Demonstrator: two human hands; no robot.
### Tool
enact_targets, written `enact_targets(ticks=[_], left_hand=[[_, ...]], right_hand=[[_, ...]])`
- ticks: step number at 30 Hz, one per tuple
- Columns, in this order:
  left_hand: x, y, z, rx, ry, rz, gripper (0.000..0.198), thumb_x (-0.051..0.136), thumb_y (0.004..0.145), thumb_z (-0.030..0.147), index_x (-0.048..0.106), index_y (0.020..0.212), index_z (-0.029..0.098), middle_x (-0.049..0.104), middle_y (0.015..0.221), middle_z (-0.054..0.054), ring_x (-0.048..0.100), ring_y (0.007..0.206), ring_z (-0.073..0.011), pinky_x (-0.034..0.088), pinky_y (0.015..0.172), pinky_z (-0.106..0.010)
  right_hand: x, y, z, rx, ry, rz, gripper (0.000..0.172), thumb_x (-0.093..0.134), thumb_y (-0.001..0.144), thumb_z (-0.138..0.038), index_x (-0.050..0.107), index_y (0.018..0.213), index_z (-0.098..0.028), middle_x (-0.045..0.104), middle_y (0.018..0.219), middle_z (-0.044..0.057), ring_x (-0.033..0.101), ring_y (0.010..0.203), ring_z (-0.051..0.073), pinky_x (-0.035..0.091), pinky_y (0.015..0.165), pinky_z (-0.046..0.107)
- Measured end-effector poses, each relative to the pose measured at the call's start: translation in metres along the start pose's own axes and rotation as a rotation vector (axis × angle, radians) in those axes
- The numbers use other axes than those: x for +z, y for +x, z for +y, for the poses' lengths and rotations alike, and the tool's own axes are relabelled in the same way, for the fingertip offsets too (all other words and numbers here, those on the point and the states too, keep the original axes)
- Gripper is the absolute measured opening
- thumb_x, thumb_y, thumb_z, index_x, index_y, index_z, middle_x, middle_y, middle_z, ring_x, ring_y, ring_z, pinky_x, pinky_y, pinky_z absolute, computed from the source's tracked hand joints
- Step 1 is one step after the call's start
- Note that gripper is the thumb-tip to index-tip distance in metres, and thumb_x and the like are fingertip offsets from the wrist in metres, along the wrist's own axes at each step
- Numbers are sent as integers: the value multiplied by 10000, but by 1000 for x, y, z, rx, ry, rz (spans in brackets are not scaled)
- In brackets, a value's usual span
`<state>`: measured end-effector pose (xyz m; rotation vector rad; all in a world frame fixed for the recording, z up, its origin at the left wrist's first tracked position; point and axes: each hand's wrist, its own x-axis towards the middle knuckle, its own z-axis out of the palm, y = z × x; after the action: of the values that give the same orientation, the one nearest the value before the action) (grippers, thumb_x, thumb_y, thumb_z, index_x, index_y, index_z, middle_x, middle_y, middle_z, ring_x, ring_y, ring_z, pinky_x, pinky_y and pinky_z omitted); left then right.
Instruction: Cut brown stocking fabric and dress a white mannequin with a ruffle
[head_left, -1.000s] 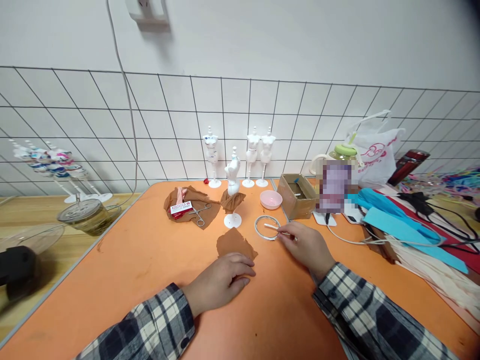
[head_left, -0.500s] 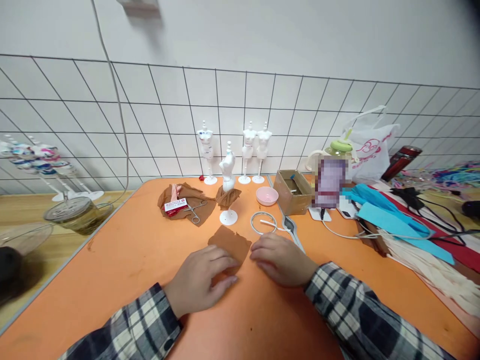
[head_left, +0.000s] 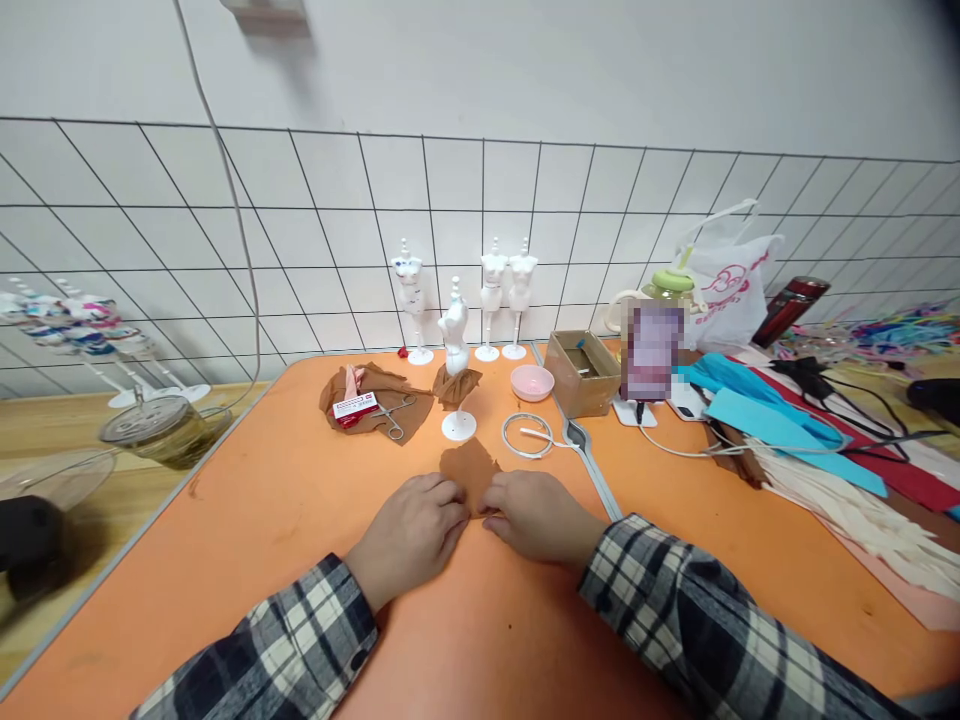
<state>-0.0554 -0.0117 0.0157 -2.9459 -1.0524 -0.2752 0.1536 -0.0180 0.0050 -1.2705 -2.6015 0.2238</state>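
Observation:
A small piece of brown fabric lies on the orange tabletop between my hands. My left hand has its fingers curled and pressed on the fabric's left near edge. On the right near edge, my right hand pinches the same piece. Just beyond stands a small white mannequin on a round base, with brown fabric wrapped about its lower part. Scissors and a white-and-red box rest on a larger brown cloth at the left back.
Several white mannequins line the tiled wall. A pink bowl, a coiled white ring and a cardboard box stand right of centre. Farther right are a phone, blue fabric strips and cables. A lidded jar stands left.
Both hands have come closer together and closed their fingers on the near edges of the brown fabric, which were loose before. The view has shifted slightly.

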Motion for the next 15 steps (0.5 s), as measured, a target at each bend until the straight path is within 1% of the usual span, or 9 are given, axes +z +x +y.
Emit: enact_targets(ticks=[2, 4, 6, 7, 9, 10, 11, 13, 15], left_hand=[[-5, -2, 0, 0, 92, -43, 259, 459, 924, 189, 692, 812, 203, 657, 780, -60, 572, 762, -220, 422, 725, -386], [-11, -4, -1, 1, 161, -96, 246, 484, 900, 175, 670, 741, 195, 641, 705, -55, 563, 696, -215, 411, 681, -385], [-16, -6, -2, 5, 175, -119, 226, 520, 883, 224, 643, 696, 190, 636, 709, -53, 554, 660, -207, 403, 641, -375], [-18, -7, -3, 11, 166, -111, 223, 541, 876, 284, 637, 699, 189, 635, 731, -56, 553, 661, -209, 401, 628, -372], [-18, -7, -3, 41, 110, -52, 268, 564, 855, 426, 645, 765, 187, 636, 812, -72, 561, 714, -226, 416, 636, -374], [-17, -6, -2, 50, 68, -15, 301, 558, 853, 468, 652, 823, 183, 637, 862, -82, 567, 760, -238, 430, 656, -377], [-15, -5, -1, 42, 26, 15, 312, 539, 866, 471, 654, 886, 181, 636, 903, -89, 571, 810, -248, 443, 681, -378], [-7, -2, 2, -33, -44, 35, 263, 481, 919, 383, 646, 986, 189, 635, 954, -86, 576, 873, -245, 465, 735, -376], [1, 2, 4, -123, -82, 8, 211, 458, 938, 284, 640, 1011, 207, 635, 987, -70, 584, 902, -231, 479, 777, -372]], right_hand=[[1, -4, 4, 36, 25, 13, 106, 592, 887, -273, 669, 947, -232, 665, 894, 3, 607, 814, 159, 353, 625, 265], [3, -7, 7, 75, 30, 15, 96, 573, 896, -245, 665, 908, -221, 659, 866, 1, 604, 784, 149, 346, 614, 260], [3, -9, 10, 90, 16, 7, 115, 553, 903, -227, 660, 864, -210, 650, 842, 5, 598, 763, 146, 343, 606, 258], [3, -10, 10, 85, 3, 4, 128, 542, 906, -221, 656, 850, -207, 645, 834, 7, 594, 758, 146, 344, 606, 259], [2, -10, 8, 63, -25, 7, 139, 527, 907, -220, 647, 838, -201, 638, 834, 16, 586, 765, 154, 359, 618, 264], [1, -10, 7, 47, -40, 13, 141, 525, 904, -227, 640, 829, -197, 636, 846, 24, 582, 778, 163, 371, 631, 270], [0, -10, 5, 26, -54, 21, 136, 530, 897, -237, 634, 822, -192, 636, 870, 35, 579, 801, 176, 389, 651, 280], [-1, -10, 2, -21, -53, 43, 109, 553, 871, -256, 626, 852, -178, 641, 956, 65, 575, 882, 210, 431, 730, 316], [-1, -10, -1, -54, -9, 90, 158, 551, 857, -246, 621, 966, -155, 630, 1119, 107, 553, 1043, 248, 440, 877, 368]])
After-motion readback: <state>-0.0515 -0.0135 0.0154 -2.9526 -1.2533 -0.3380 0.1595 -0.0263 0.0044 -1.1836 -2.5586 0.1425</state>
